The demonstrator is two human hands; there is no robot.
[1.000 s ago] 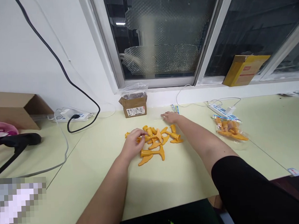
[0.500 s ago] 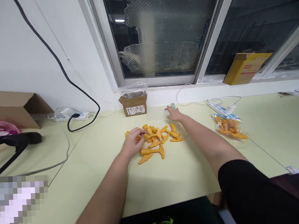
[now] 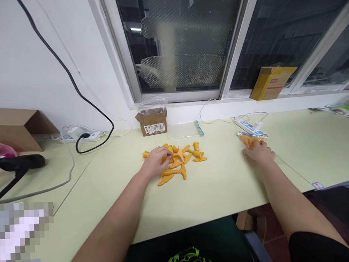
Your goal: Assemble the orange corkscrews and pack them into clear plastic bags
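Observation:
My left hand [image 3: 155,162] rests at the left side of a loose pile of orange plastic toy pieces [image 3: 179,155]. Its fingers curve over the pieces with a gap to the thumb, and some pieces are hidden beneath it. The pieces have ribbed, cup-like ends and flat wing-shaped parts. Off to the right, my right hand [image 3: 260,153] lies with spread fingers on top of a clear bag [image 3: 251,135] with a colourful header. Similar orange pieces show inside, and the hand covers much of it. A flat clear bag [image 3: 184,130] lies behind the pile.
A small open cardboard box [image 3: 153,124] stands against the wall below the window. Power strips [image 3: 250,126] with cables lie at the back. On the left are a larger carton [image 3: 16,127] and a black curved object [image 3: 18,167]. A yellow box [image 3: 273,83] leans on the windowsill.
My right hand has left the flat clear bag and moved right onto the filled bag. My left hand stays at the pile. The view has shifted somewhat to the right.

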